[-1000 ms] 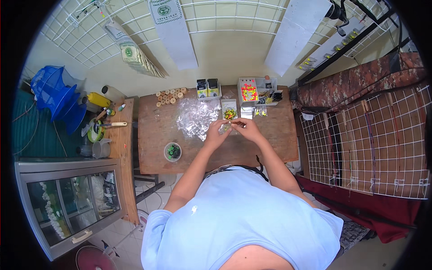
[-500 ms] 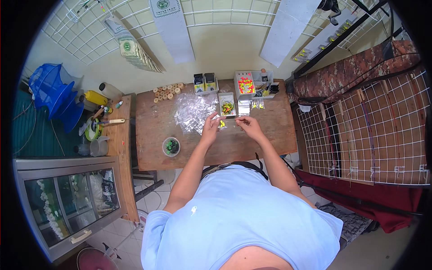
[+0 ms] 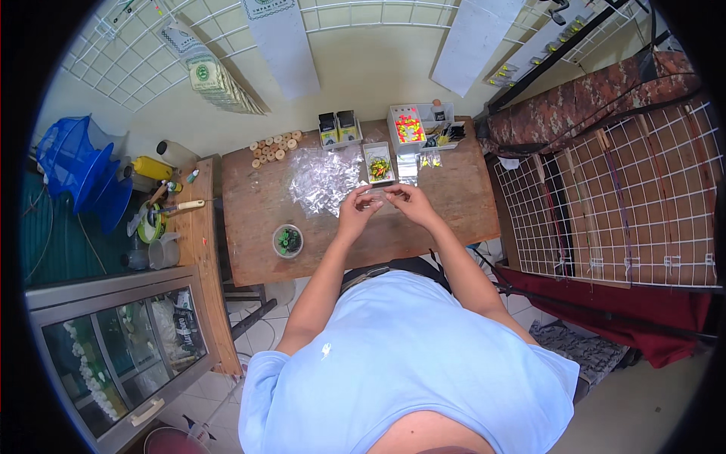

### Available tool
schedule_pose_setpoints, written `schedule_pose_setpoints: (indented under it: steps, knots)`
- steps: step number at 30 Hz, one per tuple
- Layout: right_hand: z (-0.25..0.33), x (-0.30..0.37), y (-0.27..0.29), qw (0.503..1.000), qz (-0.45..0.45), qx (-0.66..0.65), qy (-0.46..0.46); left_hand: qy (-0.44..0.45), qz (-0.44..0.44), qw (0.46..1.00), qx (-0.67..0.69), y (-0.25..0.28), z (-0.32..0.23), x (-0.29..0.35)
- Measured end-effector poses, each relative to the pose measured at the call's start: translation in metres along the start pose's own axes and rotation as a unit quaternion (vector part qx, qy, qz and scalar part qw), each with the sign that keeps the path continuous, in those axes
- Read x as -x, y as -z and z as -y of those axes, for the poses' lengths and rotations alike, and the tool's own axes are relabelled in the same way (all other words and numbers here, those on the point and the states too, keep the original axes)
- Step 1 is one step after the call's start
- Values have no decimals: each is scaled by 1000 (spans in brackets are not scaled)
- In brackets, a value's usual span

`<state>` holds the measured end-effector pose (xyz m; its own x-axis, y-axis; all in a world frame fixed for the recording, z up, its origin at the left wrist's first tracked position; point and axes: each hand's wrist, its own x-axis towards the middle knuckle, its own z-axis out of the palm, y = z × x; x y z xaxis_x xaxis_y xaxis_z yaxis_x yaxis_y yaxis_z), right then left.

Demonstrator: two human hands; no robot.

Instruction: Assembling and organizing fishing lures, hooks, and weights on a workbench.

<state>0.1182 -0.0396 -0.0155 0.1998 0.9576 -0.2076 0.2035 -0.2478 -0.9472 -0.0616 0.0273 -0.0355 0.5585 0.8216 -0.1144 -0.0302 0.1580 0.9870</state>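
Observation:
My left hand (image 3: 355, 214) and my right hand (image 3: 414, 206) are close together above the wooden table. Both have their fingers pinched on a small clear plastic bag (image 3: 375, 197); what it contains is too small to make out. Just beyond them is a white tray (image 3: 369, 172) of small yellow, red and green fishing lures (image 3: 380, 168). A heap of clear plastic bags (image 3: 325, 181) lies left of my hands. To the right of the tray, a stack of clear bags (image 3: 407, 168) lies beside several filled packets (image 3: 430, 159) with yellow pieces inside.
Along the table's back are wooden discs (image 3: 274, 147), a holder of black-and-yellow packets (image 3: 338, 136), a box of red and yellow pieces (image 3: 408, 125) and a divided bin (image 3: 448, 136). A round tub (image 3: 288, 241) stands at the front left. A wire rack (image 3: 612, 204) borders the right.
My right hand has moved left to meet my left hand, and both now hold the clear bag. The yellow piece beside my left fingers is out of sight. The view has shifted slightly.

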Motion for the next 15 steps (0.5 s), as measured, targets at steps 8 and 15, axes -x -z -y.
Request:
schedule_pose_setpoints:
  steps: [8, 15]
  knots:
    - [8, 20, -5, 999, 8, -42, 11, 14, 0, 1000, -4, 3, -7, 4]
    - [2, 30, -6, 1000, 9, 22, 14, 44, 17, 999, 7, -1, -14, 12]
